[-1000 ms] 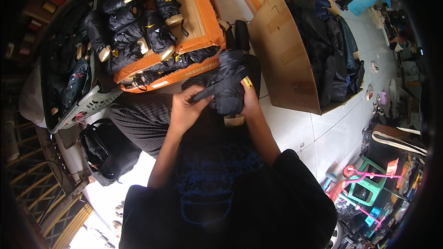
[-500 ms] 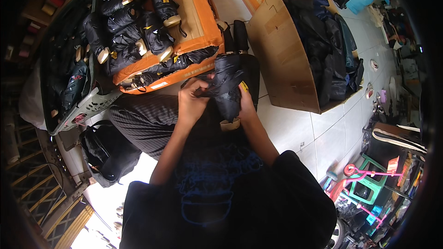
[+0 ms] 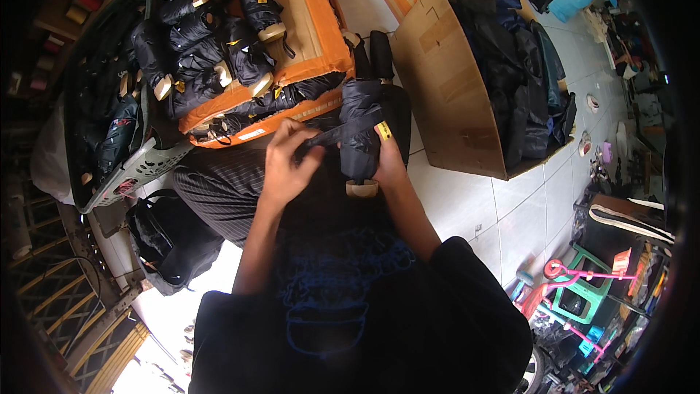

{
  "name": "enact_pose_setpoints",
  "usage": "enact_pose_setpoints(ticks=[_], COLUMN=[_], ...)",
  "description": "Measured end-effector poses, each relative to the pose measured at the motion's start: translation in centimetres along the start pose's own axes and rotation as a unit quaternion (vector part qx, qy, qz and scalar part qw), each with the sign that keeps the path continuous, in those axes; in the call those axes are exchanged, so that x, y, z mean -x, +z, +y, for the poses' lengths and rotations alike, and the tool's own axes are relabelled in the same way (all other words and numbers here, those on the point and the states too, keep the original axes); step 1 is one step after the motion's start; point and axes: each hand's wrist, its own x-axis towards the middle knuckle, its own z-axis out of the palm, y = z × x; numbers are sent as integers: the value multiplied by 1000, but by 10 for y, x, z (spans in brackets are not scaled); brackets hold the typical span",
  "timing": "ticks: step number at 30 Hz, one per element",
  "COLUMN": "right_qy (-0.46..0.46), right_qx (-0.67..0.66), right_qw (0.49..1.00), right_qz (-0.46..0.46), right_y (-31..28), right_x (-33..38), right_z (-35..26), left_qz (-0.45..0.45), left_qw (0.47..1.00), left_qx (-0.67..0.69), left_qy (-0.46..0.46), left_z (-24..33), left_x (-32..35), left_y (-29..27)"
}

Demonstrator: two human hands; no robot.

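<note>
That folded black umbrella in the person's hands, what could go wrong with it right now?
The strap pinched by the left hand could slip free, letting the folded umbrella loosen, since the right hand grips only its lower end. The rolled umbrellas heaped on the orange box might also tumble if bumped.

A pale tiled floor (image 3: pixel 510 211) is carrying everything here. An open brown cardboard box (image 3: pixel 445 95) is standing on it to the right, and dark folded fabric is filling the box. To the left, an orange cardboard box (image 3: pixel 310 25) is lying flat on the floor, and a heap of folded black umbrellas (image 3: pixel 211 51) is resting on top of it. Just beside that, a grey plastic basket (image 3: pixel 146 164) is sitting tilted, with more dark umbrellas lying inside. A black bag (image 3: pixel 171 237) is slumping on the floor below the basket. A green stool (image 3: pixel 583 292) is standing at the lower right.
</note>
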Motion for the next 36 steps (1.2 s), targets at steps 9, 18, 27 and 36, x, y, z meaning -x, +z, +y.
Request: enact_pose_setpoints(ticks=[9,18,27,36], right_qy=[15,48,26,22], right_qx=[2,-37,8,7], right_qw=[1000,995,999,1000], right_qz=[-3,-75,-28,-20], right_y=[-20,8,33,21], right_x=[-2,5,10,6], right_z=[11,7,10,20], left_qz=[7,141,215,40], left_qw=[999,974,934,977], left_qx=[-14,-174,-268,-61], left_qy=[-37,-32,-92,-201], left_z=[-11,-22,-13,-37], left_x=[-3,7,3,1], left_y=[12,52,49,35])
